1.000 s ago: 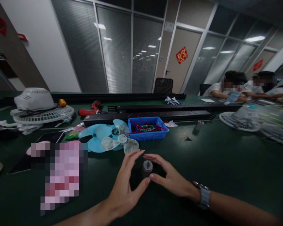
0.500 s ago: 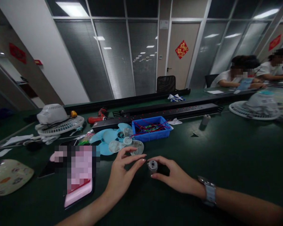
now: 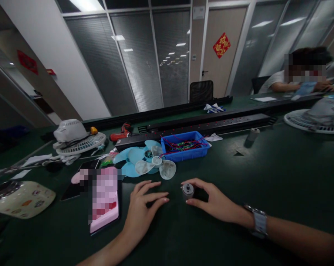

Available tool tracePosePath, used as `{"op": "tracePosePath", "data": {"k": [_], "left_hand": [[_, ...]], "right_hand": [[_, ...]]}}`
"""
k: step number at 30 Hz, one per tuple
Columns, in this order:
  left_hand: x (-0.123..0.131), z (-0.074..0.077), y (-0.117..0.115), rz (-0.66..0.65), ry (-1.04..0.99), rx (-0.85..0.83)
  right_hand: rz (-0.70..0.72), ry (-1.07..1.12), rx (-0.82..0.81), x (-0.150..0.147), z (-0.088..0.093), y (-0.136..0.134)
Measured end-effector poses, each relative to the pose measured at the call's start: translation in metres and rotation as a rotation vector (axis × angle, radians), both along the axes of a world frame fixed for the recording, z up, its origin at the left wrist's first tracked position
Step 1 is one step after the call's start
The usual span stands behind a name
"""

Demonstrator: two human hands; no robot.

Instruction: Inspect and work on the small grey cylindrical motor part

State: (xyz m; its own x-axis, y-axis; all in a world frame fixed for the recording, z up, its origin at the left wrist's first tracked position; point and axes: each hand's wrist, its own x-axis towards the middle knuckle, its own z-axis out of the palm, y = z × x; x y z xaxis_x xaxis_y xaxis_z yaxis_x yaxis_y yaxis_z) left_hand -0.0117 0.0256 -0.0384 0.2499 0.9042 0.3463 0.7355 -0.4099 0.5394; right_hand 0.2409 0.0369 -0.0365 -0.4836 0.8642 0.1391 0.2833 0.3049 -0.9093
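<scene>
Metal cylinder point(image 3: 188, 193) stands upright, stud point(image 3: 188, 187) pointing up, clasped by the right hand point(image 3: 214, 201); left hand point(image 3: 141, 208) gapes empty.

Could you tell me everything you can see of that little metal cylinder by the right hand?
The little metal cylinder looks like a small electric motor: grey, with a round metallic top face, a dark stub at its centre and small dark spots around it. It is upright, top facing up. The right hand curls around it, thumb at the near side and fingers behind, apparently gripping it. The left hand is apart from it. Its lower part is too dark to tell whether it touches the green table.
</scene>
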Motion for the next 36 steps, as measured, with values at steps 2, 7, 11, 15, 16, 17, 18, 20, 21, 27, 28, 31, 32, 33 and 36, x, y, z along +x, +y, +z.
{"op": "tracePosePath", "data": {"k": [2,7,11,15,16,17,18,20,21,27,28,31,32,33,36], "left_hand": [[0.012,0.011,0.005,-0.047,-0.134,0.027],[0.045,0.021,0.013,-0.149,-0.211,0.027],[0.056,0.019,0.015,-0.170,-0.258,-0.046],[0.058,0.020,0.015,-0.195,-0.329,-0.086],[0.059,0.021,0.015,-0.197,-0.341,-0.093],[0.059,0.021,0.015,-0.197,-0.346,-0.098],[0.060,0.021,0.015,-0.196,-0.344,-0.101],[0.060,0.021,0.015,-0.199,-0.328,-0.100],[0.061,0.021,0.015,-0.204,-0.316,-0.097],[0.058,0.024,0.017,-0.238,-0.252,-0.118],[0.057,0.023,0.017,-0.250,-0.250,-0.134],[0.054,0.019,0.016,-0.276,-0.271,-0.164],[0.053,0.017,0.016,-0.271,-0.289,-0.161],[0.052,0.015,0.015,-0.260,-0.312,-0.155],[0.050,0.012,0.014,-0.191,-0.383,-0.114]], "right_hand": [[0.000,-0.011,0.005,0.000,0.000,0.000],[0.016,0.022,0.062,0.000,-0.005,0.002],[0.025,0.023,0.080,0.000,-0.008,0.002],[0.026,0.015,0.086,0.000,-0.007,0.002],[0.025,0.017,0.089,0.000,-0.006,0.001],[0.025,0.019,0.090,0.000,-0.006,0.001],[0.024,0.021,0.090,0.000,-0.006,0.001],[0.021,0.024,0.089,0.001,-0.006,0.001],[0.022,0.025,0.086,0.001,-0.006,0.001],[0.030,0.021,0.073,0.000,-0.006,0.001],[0.029,0.019,0.071,0.000,-0.006,0.001],[0.020,0.011,0.068,0.000,-0.005,0.001],[0.017,0.008,0.070,0.000,-0.004,0.001],[0.014,0.005,0.072,0.000,-0.004,0.000],[0.012,0.002,0.076,-0.001,-0.002,0.000]]}}
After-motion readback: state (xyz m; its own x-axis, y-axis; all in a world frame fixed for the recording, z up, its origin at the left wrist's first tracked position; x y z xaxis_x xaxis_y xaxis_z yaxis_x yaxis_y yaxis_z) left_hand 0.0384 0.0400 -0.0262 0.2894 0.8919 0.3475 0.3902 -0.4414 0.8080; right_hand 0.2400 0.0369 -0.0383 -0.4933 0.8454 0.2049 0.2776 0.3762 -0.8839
